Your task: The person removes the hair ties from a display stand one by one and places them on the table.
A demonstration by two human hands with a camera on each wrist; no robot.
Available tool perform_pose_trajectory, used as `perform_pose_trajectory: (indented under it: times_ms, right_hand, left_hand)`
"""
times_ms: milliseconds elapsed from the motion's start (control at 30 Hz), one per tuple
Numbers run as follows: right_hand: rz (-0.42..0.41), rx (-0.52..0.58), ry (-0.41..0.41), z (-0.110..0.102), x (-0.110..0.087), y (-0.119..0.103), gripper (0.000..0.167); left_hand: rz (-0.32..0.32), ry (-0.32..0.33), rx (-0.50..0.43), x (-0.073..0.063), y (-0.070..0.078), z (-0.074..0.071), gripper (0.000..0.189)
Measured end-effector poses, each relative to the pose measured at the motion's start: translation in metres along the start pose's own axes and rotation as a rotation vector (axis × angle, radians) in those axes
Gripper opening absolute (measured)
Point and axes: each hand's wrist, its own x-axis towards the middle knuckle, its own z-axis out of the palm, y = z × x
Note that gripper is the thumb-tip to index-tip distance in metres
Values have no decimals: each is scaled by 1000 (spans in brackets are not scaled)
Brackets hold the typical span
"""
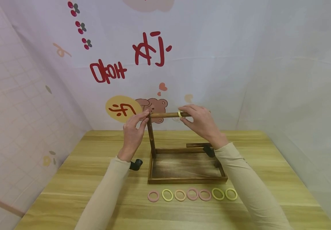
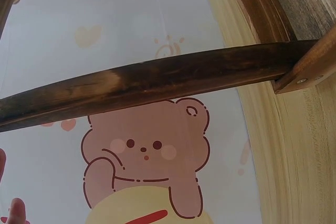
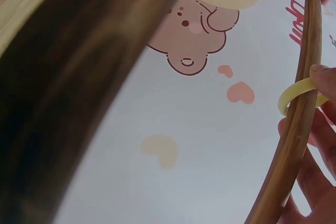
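A dark wooden rack [image 1: 151, 137] stands on the table, with a tray base, an upright post and a horizontal bar [image 1: 165, 115] on top. Around that bar hangs a pale yellow ring [image 1: 179, 113], which my right hand [image 1: 201, 121] pinches between thumb and fingers. The right wrist view shows the ring [image 3: 295, 94] encircling the bar [image 3: 299, 124], with fingertips on its side. At the bar's left end, my left hand [image 1: 134, 131] pinches the top of the post. Only fingertips [image 2: 17, 211] of it show at the left wrist view's edge.
In front of the rack lies a row of several rings, among them a pink ring [image 1: 153, 201], a yellow ring [image 1: 171, 199] and an orange ring [image 1: 184, 199]. The tray rim [image 1: 187, 181] faces me. A printed wall cloth [image 1: 211, 76] hangs behind the wooden table [image 1: 96, 172].
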Motion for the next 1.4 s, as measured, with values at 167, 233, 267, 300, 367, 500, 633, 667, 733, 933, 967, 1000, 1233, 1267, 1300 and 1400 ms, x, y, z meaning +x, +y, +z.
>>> perform_pose_trajectory:
  times_ms: [167, 233, 267, 300, 367, 500, 633, 667, 733, 933, 967, 1000, 1233, 1267, 1300, 1400]
  right_hand:
    - [5, 10, 5, -3, -1, 3, 42]
    - [7, 15, 6, -4, -2, 4, 43]
    - [8, 16, 5, -4, -2, 4, 43]
    - [9, 17, 3, -4, -2, 5, 43]
    - [12, 18, -4, -5, -3, 5, 43]
    - [22, 22, -15, -6, -4, 6, 43]
    - [33, 16, -18, -7, -6, 7, 42]
    - [34, 14, -17, -8, -6, 7, 42]
    - [36, 9, -16, -9, -7, 7, 41]
    - [32, 8, -10, -11, -9, 10, 41]
    - [31, 10, -9, -11, -9, 11, 41]
    - [31, 11, -6, -11, -10, 11, 41]
    - [36, 14, -3, -15, -13, 14, 42]
    - [38, 14, -4, -16, -13, 14, 42]
    - [40, 15, -3, -16, -13, 14, 42]
    - [45, 23, -7, -18, -14, 15, 42]
  left_hand:
    - [1, -1, 3, 0, 0, 0, 26]
    - [-2, -3, 1, 0, 0, 0, 26]
    - [-1, -4, 3, 0, 0, 0, 26]
    - [0, -5, 2, 0, 0, 0, 26]
    - [-2, -4, 0, 0, -1, 0, 26]
    - [-1, -8, -1, -1, -1, 0, 26]
    - [-6, -15, -1, -2, -1, 0, 26]
    - [-5, -16, -3, -2, -2, 0, 26]
    - [-4, -15, -5, -2, -2, 0, 26]
    - [11, -6, -4, 0, -1, 0, 26]
    - [14, -8, 0, 0, -1, 0, 26]
    - [15, -8, 3, 0, -1, 0, 26]
    - [6, -19, 18, 1, 0, -1, 25]
    - [4, -19, 18, 1, 0, -1, 25]
    - [2, -17, 15, 1, 1, -1, 25]
    - [4, -14, 13, 1, 1, -1, 26]
